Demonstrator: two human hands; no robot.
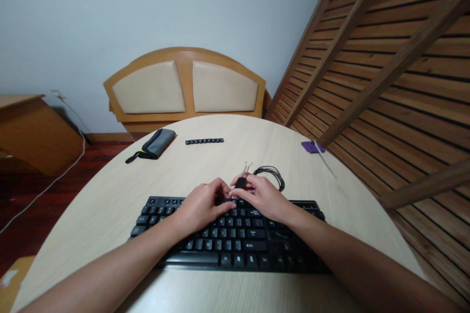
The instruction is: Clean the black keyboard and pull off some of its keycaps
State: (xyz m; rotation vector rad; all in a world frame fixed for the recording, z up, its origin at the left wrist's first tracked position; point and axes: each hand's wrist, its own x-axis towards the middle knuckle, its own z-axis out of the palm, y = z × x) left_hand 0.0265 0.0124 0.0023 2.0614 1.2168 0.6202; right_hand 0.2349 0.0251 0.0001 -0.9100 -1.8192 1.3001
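Note:
A black keyboard (235, 245) lies across the near part of the table, under both my forearms. My right hand (266, 196) grips a wire keycap puller (240, 183) by its black middle. Two pale hooked wires point up and away from it, and more wire reaches down toward the keyboard's top row. Close beside it is my left hand (205, 205), fingers curled and thumb stretched along the upper keys. Whatever sits between the left fingertips is hidden, though they are right at the puller's lower wires. Behind the right hand lies a coiled black cable (275, 172).
Farther back on the round table (110, 205) stands a short row of black keycaps (204, 141). A grey and black pouch (159, 144) is to its left. At the right edge, a thin rod (325, 160) rests by a purple cloth (312, 146). Wooden slats (385, 107) lean close on the right.

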